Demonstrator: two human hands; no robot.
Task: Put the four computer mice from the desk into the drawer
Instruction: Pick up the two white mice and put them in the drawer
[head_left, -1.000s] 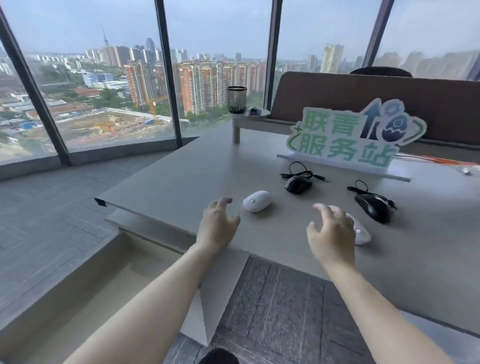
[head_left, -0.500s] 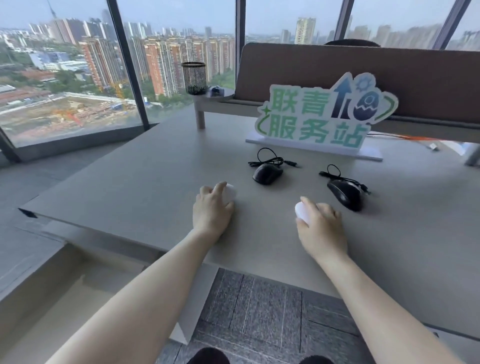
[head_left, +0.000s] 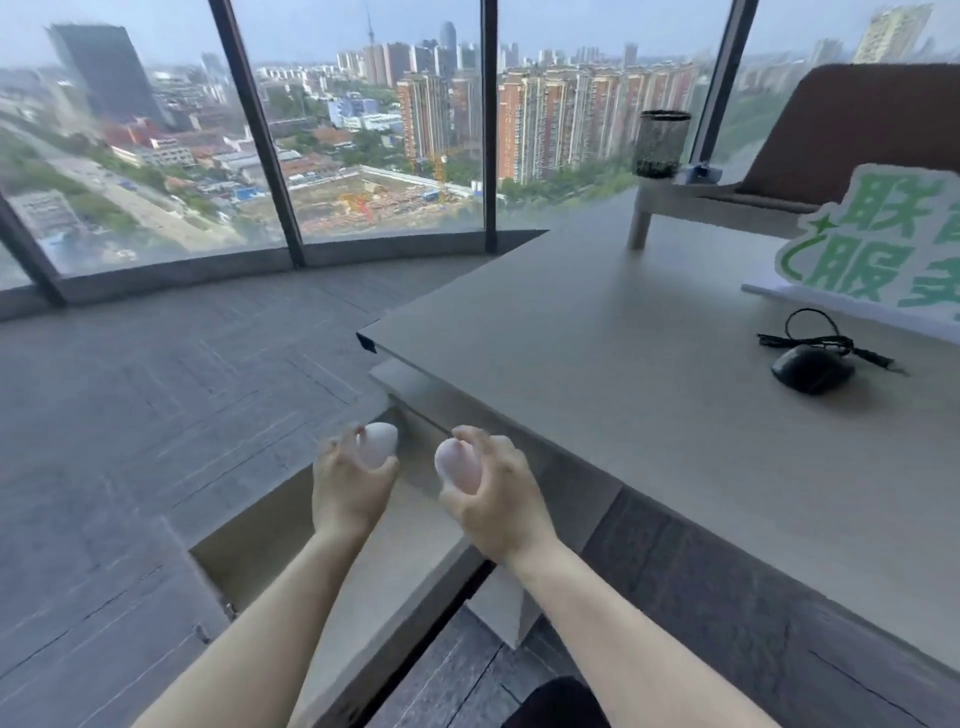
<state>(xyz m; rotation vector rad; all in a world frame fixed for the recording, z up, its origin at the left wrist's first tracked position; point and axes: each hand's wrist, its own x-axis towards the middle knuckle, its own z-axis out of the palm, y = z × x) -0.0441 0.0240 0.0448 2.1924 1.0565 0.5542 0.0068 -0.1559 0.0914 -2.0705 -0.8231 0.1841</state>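
Observation:
My left hand (head_left: 349, 486) grips a white mouse (head_left: 378, 442), and my right hand (head_left: 493, 493) grips a second white mouse (head_left: 457, 464). Both hands hover side by side over the open drawer (head_left: 249, 543), left of and below the desk's front edge. The drawer's pale inside shows beneath my forearms. One black wired mouse (head_left: 811, 369) with its coiled cable lies on the desk (head_left: 613, 364) at the right. The other black mouse is out of view.
A green-and-white sign (head_left: 878, 244) stands behind the black mouse. A mesh pen cup (head_left: 662, 143) sits on a raised shelf at the back. Grey floor tiles spread to the left, up to tall windows. The desk's corner (head_left: 366, 340) juts out above the drawer.
Both hands closed on the white mice, lifted them off the desk and carried them left and down over the drawer. The view swung left with them.

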